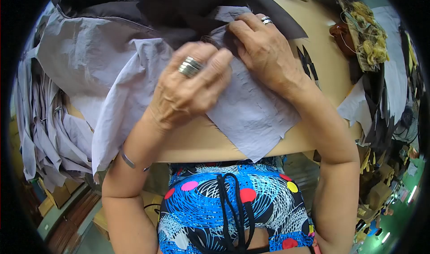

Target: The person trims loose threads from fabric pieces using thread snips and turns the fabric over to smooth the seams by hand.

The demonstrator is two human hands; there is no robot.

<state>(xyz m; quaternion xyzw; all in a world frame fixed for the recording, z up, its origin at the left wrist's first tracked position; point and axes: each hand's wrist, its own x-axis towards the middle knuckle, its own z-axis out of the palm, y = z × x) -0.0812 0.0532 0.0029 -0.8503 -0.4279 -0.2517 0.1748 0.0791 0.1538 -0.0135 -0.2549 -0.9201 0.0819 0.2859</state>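
My left hand (192,84), with a wide ring on one finger, is curled closed over the cloth and slightly blurred. Its fingertips are turned away, so whatever they grip is hidden. Beside it, my right hand (264,48) bends its fingers down onto the upper part of a light grey fabric piece (257,115), pinching it near a dark fabric (179,12). The grey piece hangs toward the table's front edge in a creased point. Another grey fabric (121,93) spreads under and left of my left hand.
Black thread snips (308,65) lie right of my right hand on the tan table (192,146). A board with yellowish thread tangles (365,34) stands at the right edge, near hanging cloth strips (380,93). Layered grey fabric pieces (49,133) drape over the left side.
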